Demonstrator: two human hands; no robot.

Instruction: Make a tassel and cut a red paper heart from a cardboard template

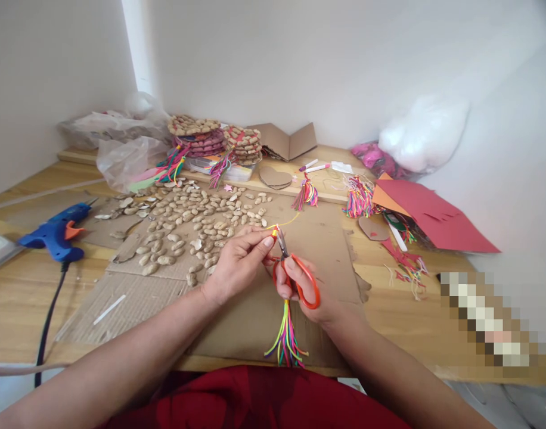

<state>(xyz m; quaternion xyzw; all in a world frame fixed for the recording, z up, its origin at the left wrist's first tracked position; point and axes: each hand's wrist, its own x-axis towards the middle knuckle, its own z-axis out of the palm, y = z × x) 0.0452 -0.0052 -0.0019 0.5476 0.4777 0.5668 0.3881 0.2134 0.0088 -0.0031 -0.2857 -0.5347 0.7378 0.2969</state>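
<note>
The left hand (237,259) pinches the tassel (285,325) by its bound top; just beside it, the right hand (297,280) grips scissors (316,293). Trimming seems in hand, calling for careful blade placement.

Beyond and to the left of the left hand (235,262), I see loose peanuts (201,210) scattered over brown cardboard (148,304). Farther out on that side I have a blue glue gun (56,232) lying on the table. Straight ahead of the hand, well apart from it, I make out two stacks of peanut-covered pieces (243,138) and a heart-shaped cardboard cutout (275,177). Beyond and right of the right hand (300,283), I find red paper (443,214), with a bag of white stuffing (425,134) behind it.
</note>
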